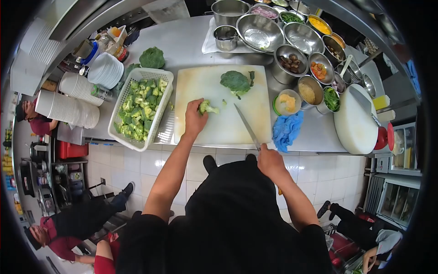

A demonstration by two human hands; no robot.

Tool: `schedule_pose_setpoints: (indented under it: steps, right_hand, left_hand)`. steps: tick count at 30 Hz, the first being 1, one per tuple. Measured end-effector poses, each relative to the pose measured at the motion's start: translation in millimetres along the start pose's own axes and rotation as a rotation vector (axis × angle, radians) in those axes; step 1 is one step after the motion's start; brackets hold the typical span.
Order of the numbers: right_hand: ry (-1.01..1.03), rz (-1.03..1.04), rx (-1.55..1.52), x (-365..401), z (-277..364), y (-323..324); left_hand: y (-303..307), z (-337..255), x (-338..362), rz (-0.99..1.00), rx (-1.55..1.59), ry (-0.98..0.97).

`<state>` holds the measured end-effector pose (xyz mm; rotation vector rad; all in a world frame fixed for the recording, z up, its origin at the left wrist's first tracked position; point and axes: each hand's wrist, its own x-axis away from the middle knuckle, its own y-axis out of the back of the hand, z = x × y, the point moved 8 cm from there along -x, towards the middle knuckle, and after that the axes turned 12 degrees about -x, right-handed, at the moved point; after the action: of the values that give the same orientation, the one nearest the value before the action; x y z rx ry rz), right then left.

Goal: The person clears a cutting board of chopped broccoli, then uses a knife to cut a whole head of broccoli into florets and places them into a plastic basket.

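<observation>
My left hand (196, 117) is closed around a broccoli floret (208, 108) on the white cutting board (246, 123); the stem points right. In my right hand (270, 160) is the handle of a kitchen knife (247, 124), its blade lying slanted over the board with the tip toward the far left. Beyond the blade sits a large broccoli head (235, 82). A small green scrap (224, 102) lies between floret and knife tip. Left of the board, a white perforated basket (159, 109) holds many cut broccoli pieces (139, 109).
Another broccoli head (152, 58) lies behind the basket. Steel bowls (260, 32) and food containers crowd the back right. A blue cloth (287, 131) lies right of the board, near a round white board (356, 119). Stacked white containers (68, 107) stand left. Other people are nearby.
</observation>
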<state>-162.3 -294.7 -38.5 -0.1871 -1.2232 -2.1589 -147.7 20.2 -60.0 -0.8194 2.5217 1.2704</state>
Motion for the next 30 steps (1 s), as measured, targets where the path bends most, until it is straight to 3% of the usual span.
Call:
schedule_pose_setpoints:
  steps: [1, 3, 6, 19, 25, 27, 30]
  right_hand:
    - [0.001, 0.005, -0.006, 6, 6, -1]
    - [0.076, 0.007, 0.005, 14, 29, -6]
    - [0.105, 0.042, 0.034, 14, 47, -7]
    - [0.204, -0.026, -0.015, 22, 59, 6]
    - [0.196, -0.105, 0.008, -32, 42, -24]
    - [0.192, -0.07, 0.003, -32, 33, -21]
    - [0.093, 0.032, -0.007, -17, 20, -22]
  left_hand:
    - [3, -3, 3, 0.004, -0.007, 0.001]
    - [-2, 4, 8, 0.079, 0.025, 0.197]
    - [-5, -3, 6, 0.101, 0.052, 0.23]
    - [-1, -43, -3, 0.098, -0.094, 0.063]
    - [2, -44, -7, 0.113, -0.106, -0.004]
    - [7, -39, 1, 0.094, -0.183, -0.13]
    - [15, -32, 27, 0.124, -0.116, -0.137]
